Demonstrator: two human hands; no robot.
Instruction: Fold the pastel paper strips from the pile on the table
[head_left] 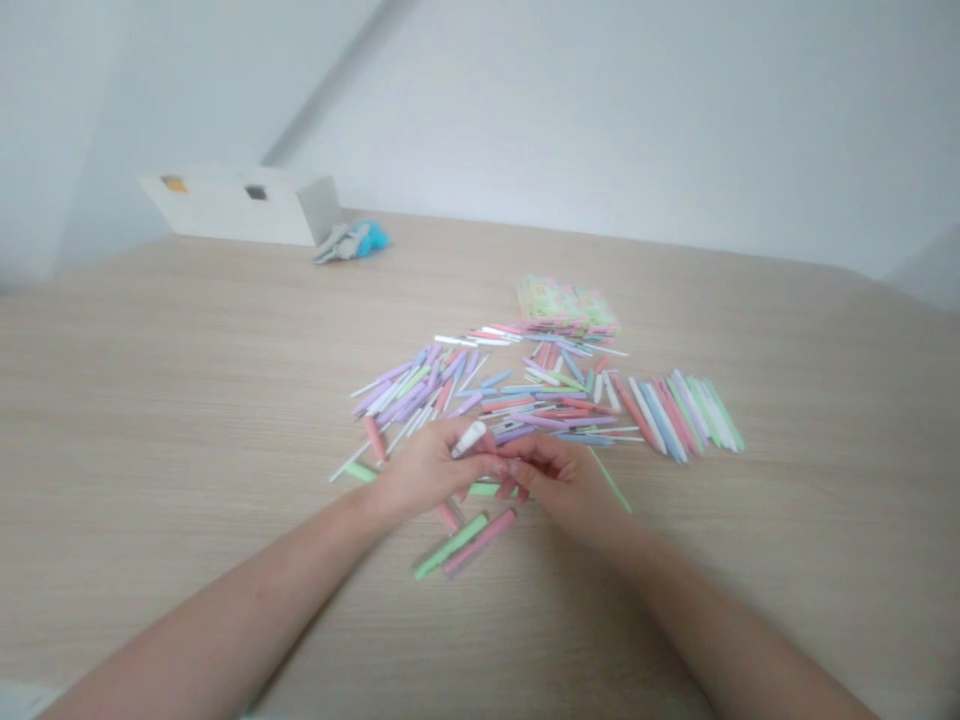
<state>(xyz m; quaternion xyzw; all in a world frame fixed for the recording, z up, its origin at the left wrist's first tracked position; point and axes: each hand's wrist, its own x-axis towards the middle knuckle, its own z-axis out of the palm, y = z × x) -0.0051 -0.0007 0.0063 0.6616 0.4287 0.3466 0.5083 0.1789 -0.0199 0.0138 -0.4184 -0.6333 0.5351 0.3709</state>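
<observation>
My left hand (427,465) is closed, with a short white pen part (470,438), possibly a cap, sticking up between thumb and fingers. Its fingertips meet those of my right hand (562,483), which is closed in a pinch; whatever lies between those fingertips is hidden. Under and beyond both hands spreads a loose heap of pastel pen parts (551,400), coloured tubes mixed with thin white sticks. Nearer to me lie a green pen (452,545) and a pink pen (480,542), side by side. A thin green stick (611,480) shows beside my right hand.
Right of the heap, several pens (686,412) lie in a slanted row. Behind it stand stacked pink and green printed packs (566,303). At the back left are a white box (240,205) and a crumpled grey and blue item (352,241) on the wooden table (187,400).
</observation>
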